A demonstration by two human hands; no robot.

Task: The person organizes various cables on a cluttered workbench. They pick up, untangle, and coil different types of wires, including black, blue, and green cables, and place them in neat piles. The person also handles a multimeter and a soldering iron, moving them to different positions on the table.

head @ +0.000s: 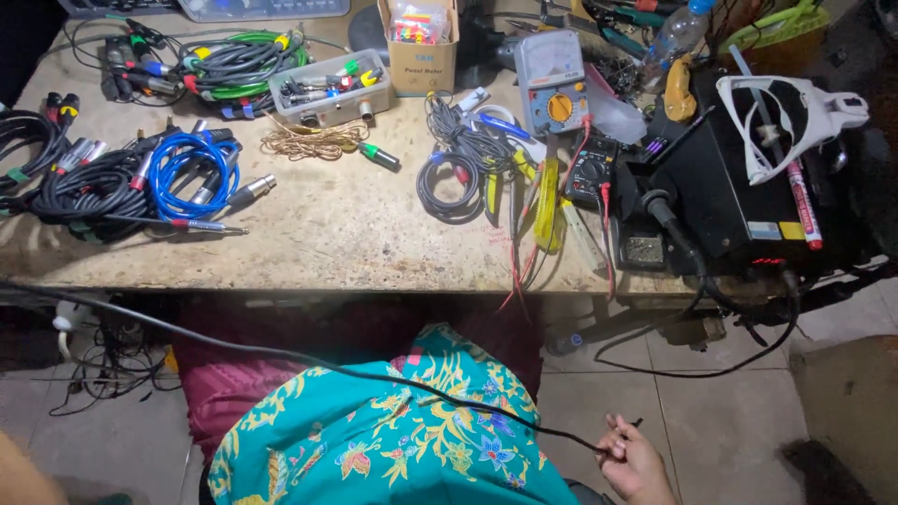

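Note:
My right hand (634, 460) is low at the bottom right, below the table edge, with its fingers closed on the end of a thin black cable (281, 355). That cable runs from the hand leftward across my lap, over a teal flowered garment (402, 440), and off the left edge of the view. My left hand is out of sight; only a sliver of bare arm (17, 479) shows in the bottom left corner. The worn workbench (327, 224) lies above, away from both hands.
On the bench are a blue cable coil (192, 173), black cable coils (75, 187), a green coil (243, 61), a tray of connectors (327, 89), a cardboard box (418, 47), an analogue meter (554, 93) and a black soldering station (739, 187). Tangled wires (103, 365) lie on the floor.

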